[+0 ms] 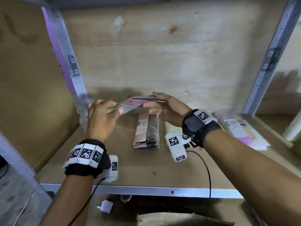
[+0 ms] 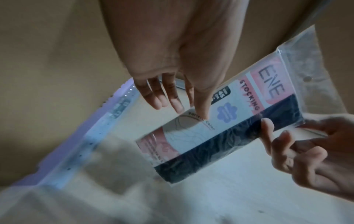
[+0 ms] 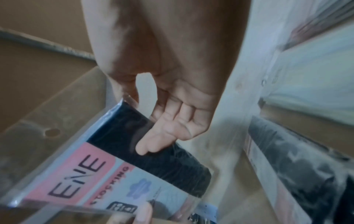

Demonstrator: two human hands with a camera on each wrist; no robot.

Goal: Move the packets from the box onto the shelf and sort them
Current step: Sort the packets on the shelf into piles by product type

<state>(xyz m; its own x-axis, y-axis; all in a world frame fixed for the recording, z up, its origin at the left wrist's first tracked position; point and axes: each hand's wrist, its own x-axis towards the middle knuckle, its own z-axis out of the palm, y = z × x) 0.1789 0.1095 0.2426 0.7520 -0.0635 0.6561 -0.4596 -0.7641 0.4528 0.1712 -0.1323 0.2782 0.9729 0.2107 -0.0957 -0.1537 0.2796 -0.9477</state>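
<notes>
Hanging in the air above the shelf board (image 1: 162, 168), a clear packet (image 2: 226, 133) printed "ENE STOCKING" and holding dark stockings is gripped from both ends. The right hand (image 1: 169, 110) pinches its dark edge, thumb on top and fingers (image 3: 151, 144) curled beneath. The left hand (image 1: 101, 121) holds the opposite end between thumb and index finger, its other fingers (image 2: 162, 97) spread and nearly straight.

Directly below the held packet, a stack of dark packets (image 1: 147, 131) lies flat on the board. To its right lies a pale packet (image 1: 171, 127), mostly hidden by the right wrist. Further right, near the metal upright (image 1: 267, 62), a pile of pink-and-light packets (image 1: 239, 129) rests on the board. A brown cardboard panel (image 1: 32, 79) stands at the left. Under the shelf's front edge sit a white plug adapter (image 1: 105, 207) and the rim of a cardboard box (image 1: 179, 218).
</notes>
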